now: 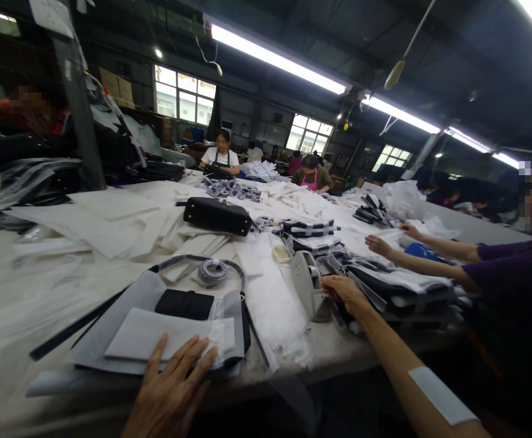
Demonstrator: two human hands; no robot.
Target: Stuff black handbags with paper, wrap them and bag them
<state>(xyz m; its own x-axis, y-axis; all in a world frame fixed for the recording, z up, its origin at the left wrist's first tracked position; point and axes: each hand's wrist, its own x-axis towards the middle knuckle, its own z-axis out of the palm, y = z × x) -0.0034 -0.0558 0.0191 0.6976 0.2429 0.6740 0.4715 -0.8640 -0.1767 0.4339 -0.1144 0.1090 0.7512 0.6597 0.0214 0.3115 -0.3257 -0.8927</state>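
My left hand (172, 389) lies flat with fingers spread on a white sheet (156, 334) that covers a grey fabric bag piece (129, 304) near the table's front edge. A black pouch (184, 303) and a dark strap (78, 325) lie with that piece. My right hand (346, 292) reaches out to the right and rests at a grey tape dispenser (306, 281); its fingers curl at the dispenser's side, and what they hold, if anything, is hidden. A white patch (442, 395) sticks on my right forearm.
A black handbag (217, 215) sits mid-table among white sheets. Stacked black-and-white bags (309, 230) and a pile (398, 286) lie at right, where a co-worker in purple (512, 280) has both hands on the table. Two other people sit at the far end.
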